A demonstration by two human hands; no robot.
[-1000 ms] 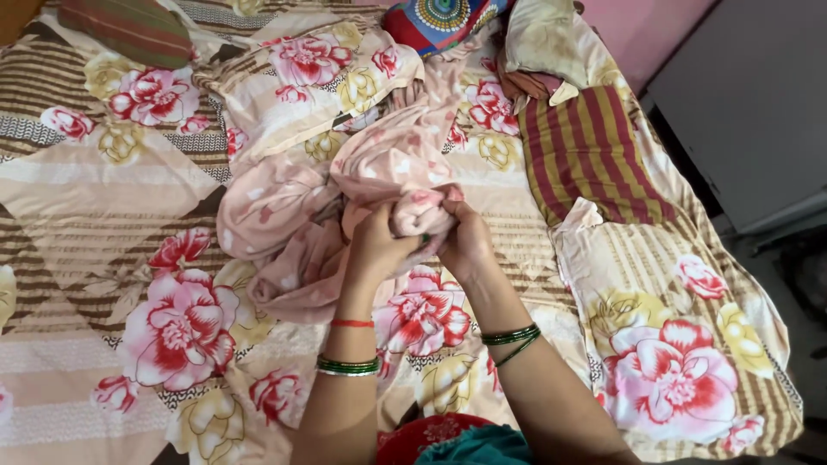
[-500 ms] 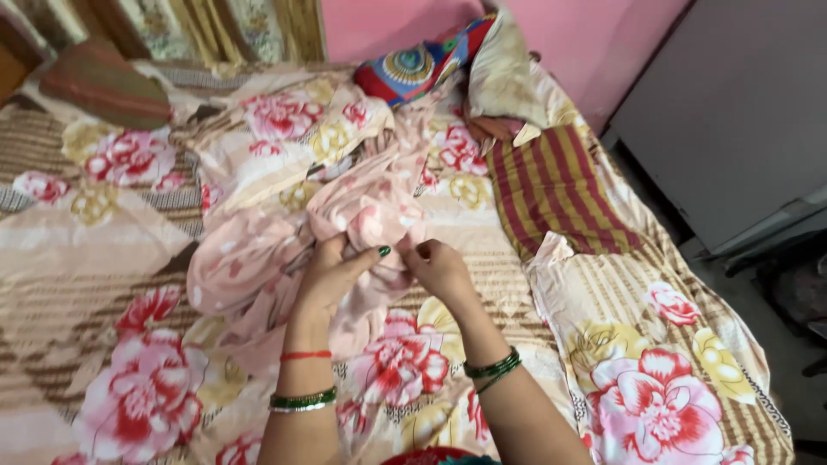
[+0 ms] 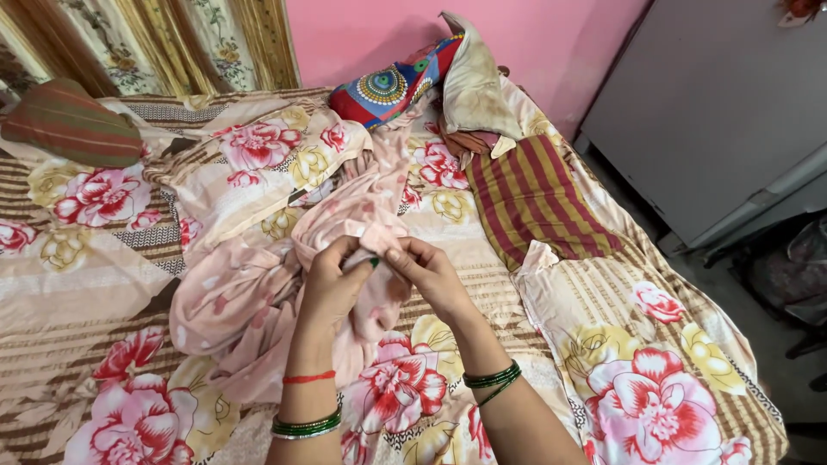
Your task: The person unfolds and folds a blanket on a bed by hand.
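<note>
Both hands pinch one edge of the crumpled pale pink patterned cloth (image 3: 258, 293) mid-bed: left hand (image 3: 332, 280) and right hand (image 3: 426, 275) fingers closed on it. Risk: bunched fabric snags on the floral bedsheet (image 3: 655, 379), so the thin pinch slips.

Green bangles (image 3: 306, 425) on both wrists, red thread (image 3: 308, 377) on left.
</note>
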